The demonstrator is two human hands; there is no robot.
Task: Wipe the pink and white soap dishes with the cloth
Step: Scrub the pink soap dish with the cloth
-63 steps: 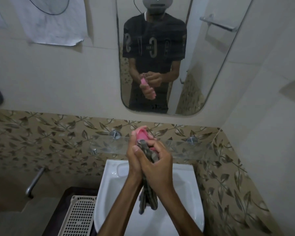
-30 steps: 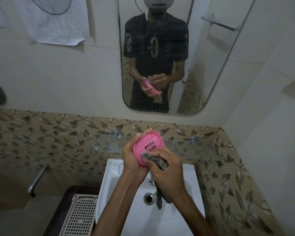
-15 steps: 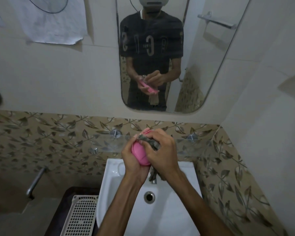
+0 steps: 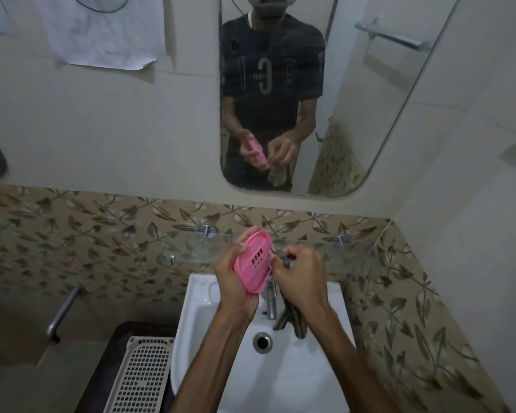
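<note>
A pink soap dish [image 4: 253, 265] with small drain slots is held tilted over the white basin [image 4: 310, 374], its slotted face turned toward me. My left hand [image 4: 236, 284] grips it from the left and underneath. My right hand [image 4: 300, 278] is closed on a dark grey cloth [image 4: 292, 318], pinching it against the dish's right rim; the cloth's loose end hangs down over the basin. No white soap dish is in view.
A glass shelf [image 4: 340, 253] runs along the leaf-patterned tiles just behind my hands. A chrome tap [image 4: 270, 302] stands below the dish, above the drain [image 4: 262, 341]. A white perforated basket [image 4: 140, 380] sits left of the basin. A mirror [image 4: 355, 84] hangs above.
The dish has turned from its smooth underside to its slotted face. My right hand with the cloth has slid off the dish to its right rim.
</note>
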